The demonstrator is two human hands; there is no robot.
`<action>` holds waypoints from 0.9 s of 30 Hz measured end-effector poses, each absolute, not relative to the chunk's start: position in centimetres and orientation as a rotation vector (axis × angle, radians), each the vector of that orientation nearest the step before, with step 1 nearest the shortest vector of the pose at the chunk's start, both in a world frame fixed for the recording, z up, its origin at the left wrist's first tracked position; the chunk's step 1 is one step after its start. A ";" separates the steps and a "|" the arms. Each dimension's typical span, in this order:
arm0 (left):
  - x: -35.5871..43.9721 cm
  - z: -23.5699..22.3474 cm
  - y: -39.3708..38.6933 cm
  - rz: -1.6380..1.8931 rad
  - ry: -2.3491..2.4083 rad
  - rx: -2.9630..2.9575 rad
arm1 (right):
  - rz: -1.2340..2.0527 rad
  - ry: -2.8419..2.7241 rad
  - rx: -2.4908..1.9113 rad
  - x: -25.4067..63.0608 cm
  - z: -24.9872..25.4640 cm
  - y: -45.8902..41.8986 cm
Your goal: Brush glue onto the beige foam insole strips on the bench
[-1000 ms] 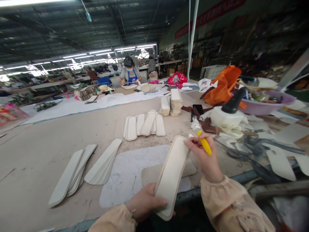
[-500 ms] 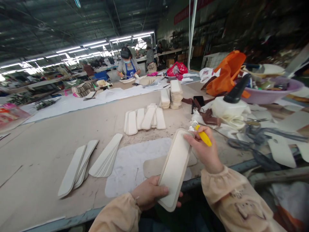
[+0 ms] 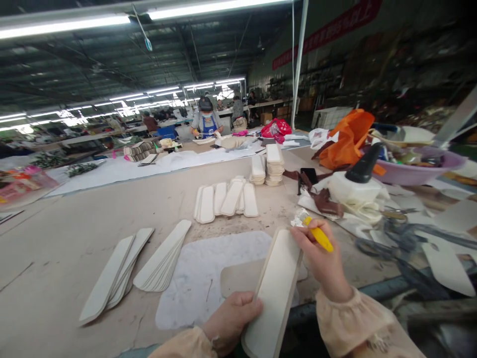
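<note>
A long off-white panel with rounded corners (image 3: 274, 293) is held tilted in front of me. My left hand (image 3: 234, 315) grips its lower left edge, thumb on the face. At the upper end, the fingers of my right hand (image 3: 318, 248) pinch the panel's corner. The same hand holds a small yellow-handled brush (image 3: 319, 238), whose white-coated tip points away to the left. Beneath them lies a white sheet (image 3: 186, 278) with a beige rounded piece (image 3: 238, 278) on it, partly hidden by the panel.
Fanned panels (image 3: 164, 258) and another small group of panels (image 3: 108, 278) lie left. Farther back are several panels side by side (image 3: 227, 199) and two stacks (image 3: 275, 164). A white container with a black top (image 3: 354, 189), dark cloth strips (image 3: 398, 248) and a purple basin (image 3: 413, 171) stand right. A person works opposite.
My view has tilted up, so the hands and panel sit lower in the picture. Both hands keep their hold on the panel, and the brush stays in the right hand.
</note>
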State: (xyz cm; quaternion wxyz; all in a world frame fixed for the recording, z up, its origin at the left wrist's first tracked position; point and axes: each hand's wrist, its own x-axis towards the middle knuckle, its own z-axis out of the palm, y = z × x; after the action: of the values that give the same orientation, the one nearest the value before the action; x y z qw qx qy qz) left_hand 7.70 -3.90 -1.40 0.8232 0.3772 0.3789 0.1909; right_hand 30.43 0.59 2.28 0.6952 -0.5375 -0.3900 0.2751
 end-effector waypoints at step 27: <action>2.2 5.7 18.1 1.058 1.391 1.113 | 0.169 -1.234 -1.497 32.0 0.5 0.0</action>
State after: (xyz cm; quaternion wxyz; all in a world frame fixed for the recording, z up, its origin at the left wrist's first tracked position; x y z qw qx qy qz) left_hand 2.21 18.07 5.70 0.5098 0.4620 0.5775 0.4395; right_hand 32.03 0.04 0.53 0.5621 -0.6358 -0.5241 0.0719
